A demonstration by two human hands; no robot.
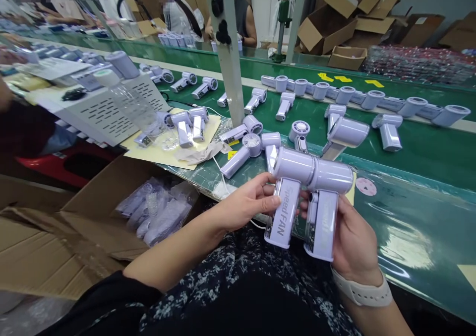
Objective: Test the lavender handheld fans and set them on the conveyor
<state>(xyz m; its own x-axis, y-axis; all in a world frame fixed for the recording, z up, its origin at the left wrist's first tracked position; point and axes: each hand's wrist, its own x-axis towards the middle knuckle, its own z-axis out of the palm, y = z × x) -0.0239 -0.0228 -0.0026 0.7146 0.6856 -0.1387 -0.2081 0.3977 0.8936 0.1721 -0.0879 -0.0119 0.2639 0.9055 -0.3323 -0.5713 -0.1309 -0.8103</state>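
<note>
Two lavender handheld fans are held up side by side above the bench's near edge, their round heads touching. Around the handle of the left fan (283, 212), which bears the lettering "Speed FAN", my left hand (247, 202) is closed. My right hand (353, 236), with a pale watch on its wrist, grips the right fan (327, 222) by its handle. Just beyond them, another fan (345, 132) stands tilted with its head raised. More fans lie on the bench behind, one with its round grille (252, 145) facing up.
A green conveyor belt (427, 152) carries several fans beyond the bench. A metal post (228, 63) rises behind the nearer fans. At the lower left, an open carton (100, 217) holds bagged parts. People sit across the line; a perforated metal box (111, 107) stands at left.
</note>
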